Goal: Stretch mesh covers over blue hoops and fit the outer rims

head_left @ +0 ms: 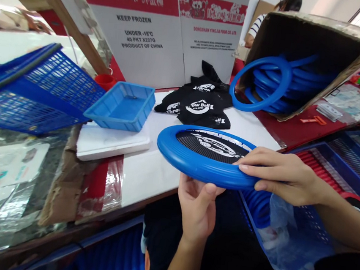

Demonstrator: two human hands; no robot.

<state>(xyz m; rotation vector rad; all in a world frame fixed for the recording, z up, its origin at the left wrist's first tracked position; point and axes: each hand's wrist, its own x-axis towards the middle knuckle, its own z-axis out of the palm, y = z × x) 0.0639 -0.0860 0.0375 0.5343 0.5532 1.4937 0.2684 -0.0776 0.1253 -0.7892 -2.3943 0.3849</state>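
step: fitting mesh into disc (209,157) | L hand (197,206) fingers pinch near rim from below | R hand (282,175) fingers clamp rim on top | next: prob. turn rim, press mesh

Blue-rimmed disc (208,157) (black printed mesh centre); near-flat; held above table edge

The far left white carton (141,33) is showing "KEEP FROZEN, UNDER -18°C, 40 PKT X227G, PRODUCT OF CHINA"; the carton to its right (208,36) is reading "DONGSHAN YINGJIA FOOD CO. LTD" (smaller lines illegible). The black fabric pieces (200,105) are displaying "Throw Ball".
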